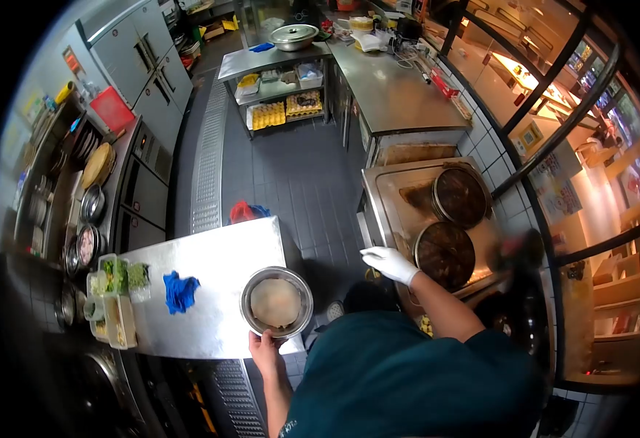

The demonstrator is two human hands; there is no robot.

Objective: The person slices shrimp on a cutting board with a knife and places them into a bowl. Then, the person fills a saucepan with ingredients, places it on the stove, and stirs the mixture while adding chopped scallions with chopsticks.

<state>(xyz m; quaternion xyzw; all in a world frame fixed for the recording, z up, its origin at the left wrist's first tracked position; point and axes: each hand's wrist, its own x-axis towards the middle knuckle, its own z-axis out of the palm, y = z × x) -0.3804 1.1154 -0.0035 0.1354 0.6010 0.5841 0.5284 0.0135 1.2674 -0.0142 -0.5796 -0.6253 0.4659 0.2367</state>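
Bowl (305, 305): metal, out at the near right corner of the steel table (221, 259), hanging past the edge; can't tell if the table's taking any weight
Bowl contents: pale stuff (274, 301) already in there, so I'd call the filling bit at least partly done; no clue if more's left to go in
Left hand (265, 352): bare, clamped on the bowl's near rim
Right hand (391, 263): white glove, away from the bowl and out near the stove (400, 182), fingers stretched out, nothing visible in it
Table: shiny steel, crumpled blue cloth (181, 292), tubs of greens (115, 276) at the far left end
Stove: two dark round hotplates (445, 255), pretty grubby around them
Room: tight kitchen, dark tile floor (290, 175), tall fridge (142, 55) back left, long counter (400, 87) ahead, window frames along the right
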